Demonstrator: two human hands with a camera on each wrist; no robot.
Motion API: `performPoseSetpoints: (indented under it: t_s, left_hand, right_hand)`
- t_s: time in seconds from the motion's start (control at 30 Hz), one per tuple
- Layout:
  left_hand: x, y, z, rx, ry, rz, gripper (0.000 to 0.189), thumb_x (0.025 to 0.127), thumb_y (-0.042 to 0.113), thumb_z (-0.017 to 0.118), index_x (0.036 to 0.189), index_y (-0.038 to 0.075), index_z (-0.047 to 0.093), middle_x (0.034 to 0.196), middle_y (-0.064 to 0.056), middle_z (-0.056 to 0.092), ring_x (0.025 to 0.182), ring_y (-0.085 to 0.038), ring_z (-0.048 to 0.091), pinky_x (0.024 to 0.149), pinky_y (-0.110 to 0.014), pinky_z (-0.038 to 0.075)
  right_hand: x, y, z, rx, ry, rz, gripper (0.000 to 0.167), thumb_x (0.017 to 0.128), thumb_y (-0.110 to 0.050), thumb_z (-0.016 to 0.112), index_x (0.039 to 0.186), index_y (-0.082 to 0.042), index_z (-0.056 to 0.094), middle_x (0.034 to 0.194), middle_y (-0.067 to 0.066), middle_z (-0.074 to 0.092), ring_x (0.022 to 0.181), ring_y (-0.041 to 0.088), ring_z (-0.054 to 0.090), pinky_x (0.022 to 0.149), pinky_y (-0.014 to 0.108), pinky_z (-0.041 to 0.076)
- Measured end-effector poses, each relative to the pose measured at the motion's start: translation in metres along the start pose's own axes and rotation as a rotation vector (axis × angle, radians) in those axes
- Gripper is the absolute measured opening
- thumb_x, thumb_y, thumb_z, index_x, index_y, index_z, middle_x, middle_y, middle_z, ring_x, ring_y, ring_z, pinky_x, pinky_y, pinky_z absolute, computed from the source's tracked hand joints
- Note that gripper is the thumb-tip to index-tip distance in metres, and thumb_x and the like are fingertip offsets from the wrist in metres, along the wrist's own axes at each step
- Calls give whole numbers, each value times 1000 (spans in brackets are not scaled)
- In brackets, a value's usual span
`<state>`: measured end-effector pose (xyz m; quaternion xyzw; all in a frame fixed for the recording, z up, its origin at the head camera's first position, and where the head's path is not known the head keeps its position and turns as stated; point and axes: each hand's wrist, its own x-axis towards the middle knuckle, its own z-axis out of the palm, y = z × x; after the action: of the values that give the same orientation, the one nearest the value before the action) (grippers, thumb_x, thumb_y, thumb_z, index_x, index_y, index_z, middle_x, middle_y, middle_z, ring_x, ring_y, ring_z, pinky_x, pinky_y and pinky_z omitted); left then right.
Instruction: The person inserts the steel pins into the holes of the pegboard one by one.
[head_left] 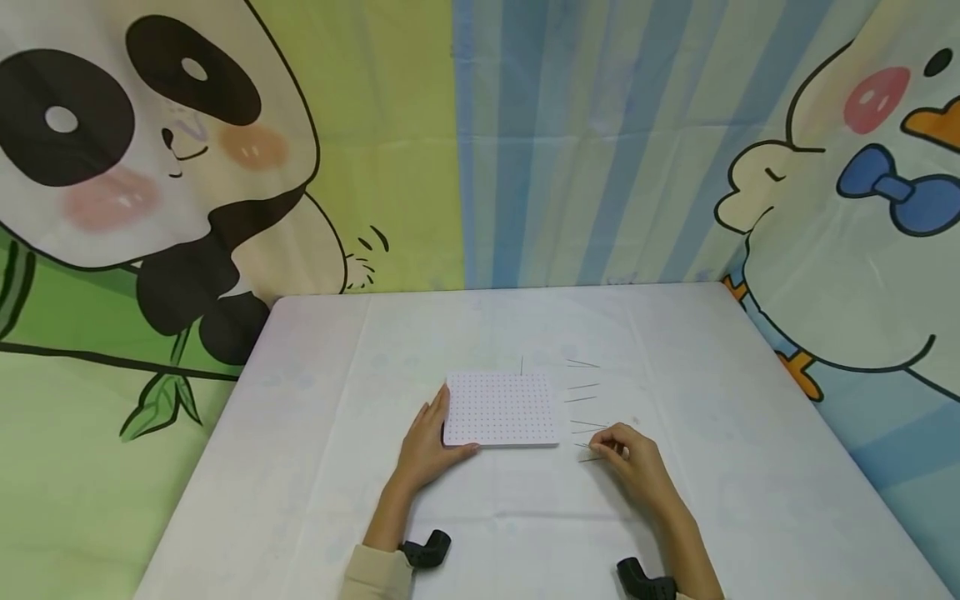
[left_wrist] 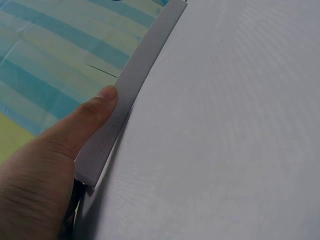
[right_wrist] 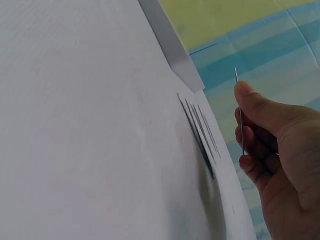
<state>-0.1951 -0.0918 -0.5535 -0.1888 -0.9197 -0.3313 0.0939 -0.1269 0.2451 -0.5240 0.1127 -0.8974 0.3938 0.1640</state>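
A white board with rows of small holes point(head_left: 502, 408) lies flat on the table. My left hand point(head_left: 429, 442) holds its near left corner, thumb along the front edge and fingers along the left side. In the left wrist view, the thumb point(left_wrist: 102, 97) presses the board's side wall point(left_wrist: 130, 85). One thin metal needle point(head_left: 522, 365) stands upright at the board's far edge. My right hand point(head_left: 626, 457), to the right of the board, pinches another needle point(right_wrist: 243, 132) between thumb and fingers. Beside the board, several loose needles point(head_left: 582, 387) lie on the table.
The white-covered table point(head_left: 360, 350) extends around the board on all sides. Behind it hangs a cloth printed with a panda point(head_left: 180, 125), stripes and a white bird point(head_left: 847, 250). Black wrist devices point(head_left: 427, 550) sit on both forearms.
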Motion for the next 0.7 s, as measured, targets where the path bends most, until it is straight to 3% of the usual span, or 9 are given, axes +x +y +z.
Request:
performPoseSetpoints:
  t_s: [0.1, 0.27, 0.47, 0.6, 0.7]
  left_hand:
    - [0, 0, 0, 3, -2, -1, 112, 65, 56, 75, 145, -1, 20, 149, -12, 25, 134, -27, 28, 111, -38, 18]
    - [0, -1, 0, -2, -11, -8, 112, 66, 57, 74, 146, 1, 20, 150, -10, 23, 135, -24, 25, 111, -37, 16]
    - [-1, -2, 1, -5, -13, -13, 111, 66, 57, 74, 146, 1, 21, 150, -9, 23, 136, -23, 24, 112, -35, 14]
    - [0, -2, 1, 3, -16, -14, 111, 66, 58, 73, 146, 1, 21, 151, -8, 22, 136, -22, 24, 112, -34, 14]
    - [0, -2, 1, 8, -10, -5, 111, 66, 58, 73, 145, 1, 22, 150, -9, 23, 135, -23, 25, 111, -36, 16]
  right_hand:
    - [15, -5, 5, 21, 73, -78, 13, 78, -5, 71, 85, -14, 66, 76, -11, 60, 64, 4, 50, 56, 16, 42]
    - [37, -13, 18, 89, 162, -99, 10, 80, -3, 69, 87, -10, 65, 79, -6, 63, 67, 9, 58, 58, 14, 46]
    - [62, -20, 36, 274, 186, -120, 7, 85, -2, 63, 92, 0, 62, 78, 7, 63, 63, 23, 61, 55, 23, 52]
    - [78, -23, 49, 429, 220, -153, 8, 86, 1, 62, 92, 5, 60, 80, 13, 63, 66, 21, 63, 60, 25, 55]
    - [90, -24, 59, 481, 272, -177, 7, 85, 2, 63, 90, 6, 60, 81, 14, 64, 69, 19, 65, 62, 23, 55]
